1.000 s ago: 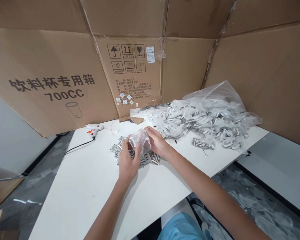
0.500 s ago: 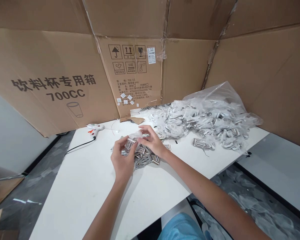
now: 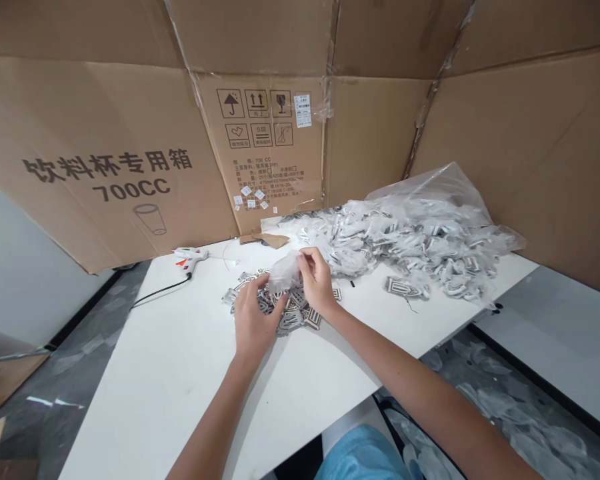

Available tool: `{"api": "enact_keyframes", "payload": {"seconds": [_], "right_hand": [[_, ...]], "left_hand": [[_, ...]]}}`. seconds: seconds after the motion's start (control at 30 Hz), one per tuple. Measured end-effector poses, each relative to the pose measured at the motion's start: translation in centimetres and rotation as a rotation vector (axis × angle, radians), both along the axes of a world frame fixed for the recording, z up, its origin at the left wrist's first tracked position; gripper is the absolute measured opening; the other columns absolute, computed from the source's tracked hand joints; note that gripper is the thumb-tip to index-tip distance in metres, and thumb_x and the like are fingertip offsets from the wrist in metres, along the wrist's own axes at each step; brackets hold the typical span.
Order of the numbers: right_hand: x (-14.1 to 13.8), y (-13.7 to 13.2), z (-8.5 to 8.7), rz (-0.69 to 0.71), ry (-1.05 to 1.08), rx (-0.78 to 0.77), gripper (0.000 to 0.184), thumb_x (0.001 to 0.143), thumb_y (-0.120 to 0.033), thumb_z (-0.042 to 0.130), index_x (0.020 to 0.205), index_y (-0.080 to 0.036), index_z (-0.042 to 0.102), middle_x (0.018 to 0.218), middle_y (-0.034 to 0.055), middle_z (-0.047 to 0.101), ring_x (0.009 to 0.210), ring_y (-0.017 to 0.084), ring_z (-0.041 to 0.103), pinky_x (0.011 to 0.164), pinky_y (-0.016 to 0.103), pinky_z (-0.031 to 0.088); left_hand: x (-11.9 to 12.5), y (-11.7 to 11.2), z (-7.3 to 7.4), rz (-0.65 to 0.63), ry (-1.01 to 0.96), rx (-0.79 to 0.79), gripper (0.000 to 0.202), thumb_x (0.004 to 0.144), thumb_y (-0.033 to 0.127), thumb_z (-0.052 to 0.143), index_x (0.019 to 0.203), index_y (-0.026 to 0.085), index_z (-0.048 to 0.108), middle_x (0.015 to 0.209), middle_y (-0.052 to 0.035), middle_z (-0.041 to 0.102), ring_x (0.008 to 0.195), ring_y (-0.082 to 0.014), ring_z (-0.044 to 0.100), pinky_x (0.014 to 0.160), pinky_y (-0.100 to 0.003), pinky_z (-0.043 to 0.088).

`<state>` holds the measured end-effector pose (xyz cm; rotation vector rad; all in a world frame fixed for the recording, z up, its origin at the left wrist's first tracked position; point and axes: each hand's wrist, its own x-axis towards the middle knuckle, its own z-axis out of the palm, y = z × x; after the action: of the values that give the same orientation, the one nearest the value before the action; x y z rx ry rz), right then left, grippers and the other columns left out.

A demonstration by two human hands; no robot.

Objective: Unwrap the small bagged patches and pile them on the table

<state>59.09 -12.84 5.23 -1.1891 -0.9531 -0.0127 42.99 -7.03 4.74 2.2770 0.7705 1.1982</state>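
Film (image 3: 283,273) — between left hand (image 3: 257,319), right hand (image 3: 316,281)

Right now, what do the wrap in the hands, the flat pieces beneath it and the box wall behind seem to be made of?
The wrap in the right hand looks like thin clear plastic film, translucent and creased. The flat pieces glint silver, so metal or foil-faced board; I cannot tell which. The box wall looks like matte brown corrugated cardboard, with torn, taped seams.

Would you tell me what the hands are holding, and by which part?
The right hand pinches a crumpled clear plastic film by its right side; the left hand's hold cannot be told.
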Motion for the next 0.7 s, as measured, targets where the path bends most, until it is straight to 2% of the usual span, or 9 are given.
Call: {"api": "enact_keyframes", "payload": {"seconds": [0.07, 0.17, 0.3, 0.4, 0.47, 0.53, 0.6, 0.63, 0.7], "right_hand": [[0.1, 0.0, -0.1, 0.051, 0.064, -0.002, 0.029, 0.109, -0.053, 0.048, 0.102, -0.026, 0.054, 0.077, -0.0021, 0.060, 0.069, 0.017, 0.062, 0.070, 0.032, 0.053], [0.3, 0.0, 0.1, 0.073, 0.068, 0.002, 0.031, 0.108, -0.057, 0.048, 0.101, -0.026, 0.050, 0.080, -0.0012, 0.062, 0.073, 0.018, 0.065, 0.071, 0.032, 0.056], [0.7, -0.1, 1.0, -0.052, 0.157, 0.086, 0.030, 0.106, -0.057, 0.048, 0.104, -0.027, 0.048, 0.087, 0.0001, 0.060, 0.073, 0.018, 0.063, 0.065, 0.032, 0.056], [1.7, -2.0, 1.7, -0.192, 0.215, 0.147, 0.028, 0.105, -0.055, 0.048, 0.105, -0.027, 0.047, 0.089, 0.0013, 0.059, 0.074, 0.019, 0.061, 0.064, 0.033, 0.055], [3.1, -5.6, 2.0, -0.298, 0.227, 0.178, 0.026, 0.104, -0.054, 0.050, 0.103, -0.028, 0.048, 0.084, 0.0001, 0.058, 0.072, 0.019, 0.059, 0.064, 0.033, 0.054], [5.0, -11.2, 1.8, -0.306, 0.212, 0.117, 0.030, 0.099, -0.055, 0.062, 0.094, -0.027, 0.051, 0.075, -0.0023, 0.055, 0.066, 0.017, 0.055, 0.062, 0.031, 0.051], [7.2, -18.6, 1.1, -0.164, 0.246, -0.096, 0.034, 0.089, -0.056, 0.075, 0.087, -0.026, 0.060, 0.072, -0.0011, 0.055, 0.065, 0.018, 0.055, 0.059, 0.031, 0.050], [8.4, -22.6, 0.5, -0.081, 0.306, -0.250, 0.034, 0.084, -0.057, 0.080, 0.089, -0.026, 0.066, 0.074, 0.0014, 0.060, 0.065, 0.019, 0.057, 0.058, 0.032, 0.051], [10.6, -30.7, -1.0, 0.026, 0.418, -0.570, 0.038, 0.077, -0.060, 0.085, 0.090, -0.026, 0.074, 0.089, 0.0102, 0.070, 0.073, 0.024, 0.066, 0.062, 0.037, 0.055]], "left_hand": [[0.0, 0.1, -0.3, -0.007, 0.031, 0.031, 0.041, 0.091, 0.039, 0.073, 0.129, 0.026, 0.063, 0.118, -0.0077, 0.073, 0.115, -0.0305, 0.068, 0.104, -0.048, 0.050], [0.0, 0.1, -0.4, 0.012, 0.067, 0.048, 0.045, 0.091, 0.038, 0.073, 0.133, 0.025, 0.060, 0.115, -0.0075, 0.074, 0.113, -0.0311, 0.068, 0.104, -0.049, 0.048], [-0.1, 0.1, -0.4, 0.016, 0.110, 0.011, 0.045, 0.091, 0.035, 0.072, 0.134, 0.027, 0.060, 0.112, -0.0064, 0.076, 0.113, -0.0315, 0.069, 0.106, -0.050, 0.045], [-0.1, 0.1, -0.4, 0.013, 0.146, 0.028, 0.038, 0.093, 0.037, 0.069, 0.129, 0.027, 0.062, 0.113, -0.0064, 0.076, 0.114, -0.0319, 0.068, 0.107, -0.051, 0.044], [-0.1, 0.2, -0.5, 0.018, 0.175, 0.053, 0.036, 0.096, 0.040, 0.067, 0.129, 0.027, 0.062, 0.117, -0.0071, 0.075, 0.118, -0.0329, 0.065, 0.108, -0.052, 0.043], [-0.1, 0.2, -0.8, 0.025, 0.210, 0.080, 0.038, 0.097, 0.044, 0.064, 0.130, 0.026, 0.060, 0.124, -0.0086, 0.073, 0.122, -0.0348, 0.062, 0.108, -0.053, 0.043], [0.0, 0.3, -1.1, 0.025, 0.254, 0.120, 0.040, 0.099, 0.048, 0.061, 0.131, 0.024, 0.059, 0.128, -0.0110, 0.071, 0.125, -0.0371, 0.059, 0.106, -0.055, 0.044], [0.1, 0.3, -1.2, 0.022, 0.275, 0.145, 0.041, 0.100, 0.050, 0.059, 0.131, 0.023, 0.059, 0.128, -0.0122, 0.070, 0.125, -0.0381, 0.058, 0.106, -0.056, 0.045], [0.2, 0.2, -1.4, 0.016, 0.303, 0.188, 0.043, 0.101, 0.052, 0.056, 0.131, 0.021, 0.059, 0.128, -0.0141, 0.068, 0.126, -0.0396, 0.057, 0.105, -0.057, 0.045]]}}
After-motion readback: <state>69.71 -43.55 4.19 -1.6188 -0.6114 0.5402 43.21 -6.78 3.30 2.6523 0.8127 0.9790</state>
